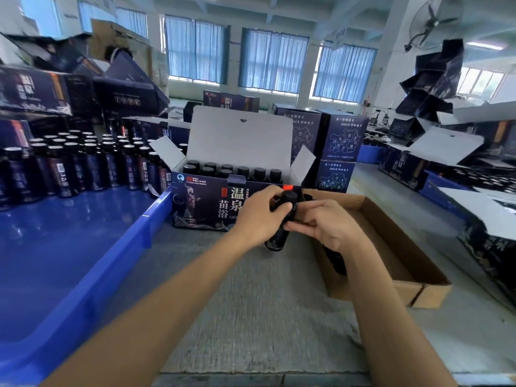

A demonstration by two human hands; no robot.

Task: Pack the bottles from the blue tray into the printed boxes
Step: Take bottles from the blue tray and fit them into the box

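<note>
We've got the left hand (259, 213) gripping a dark bottle (279, 236) and the right hand (329, 227) wrapped round a second bottle (335, 259), both just in front of the open printed box (201, 202); bottles crowd together, so feeding one in tilted could clip the packed caps (243, 171) or slip.

We are standing at a packing bench in a factory hall. We are facing an open box (203, 202) that is holding rows of capped bottles (259, 173). Left of the box, a blue tray (83, 247) is carrying dozens more. Behind it and to both sides, matching printed boxes (343, 141) are sitting in stacks and heaps. Far behind it, tall curtained windows (272, 60) are letting in daylight, and high to its right a wall fan (431, 22) is hanging.
</note>
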